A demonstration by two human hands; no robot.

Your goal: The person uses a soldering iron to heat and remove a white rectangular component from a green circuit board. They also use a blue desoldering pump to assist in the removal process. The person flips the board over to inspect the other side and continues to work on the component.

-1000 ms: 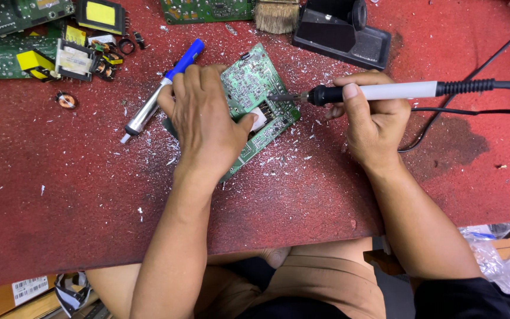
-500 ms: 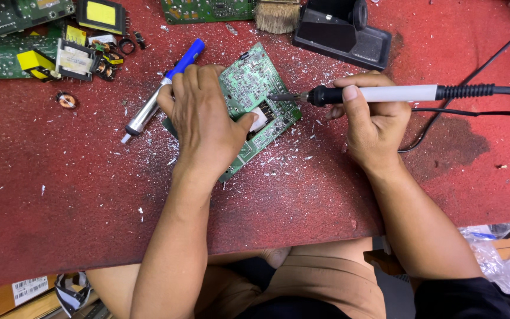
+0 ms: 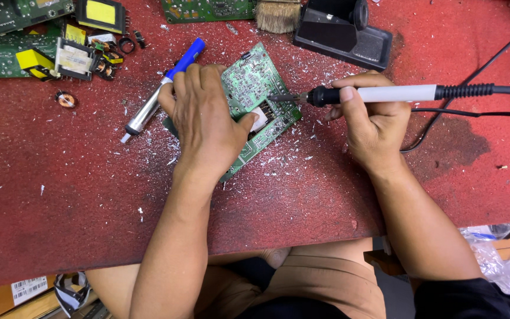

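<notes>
A green circuit board [image 3: 254,78] lies tilted on the red mat [image 3: 78,177]. My left hand [image 3: 205,121] grips it from the left, the thumb pressing on a pale part near its middle. My right hand [image 3: 373,121] holds a soldering iron [image 3: 379,93] with a white and black handle. The iron points left, and its metal tip touches the board's right side. A black cord runs off to the right from the handle.
A blue and silver desoldering pump [image 3: 160,88] lies just left of the board. A black iron stand [image 3: 343,29] and a brush [image 3: 277,13] sit at the back. More green boards and yellow-topped parts [image 3: 42,41] fill the back left. Solder flecks litter the mat.
</notes>
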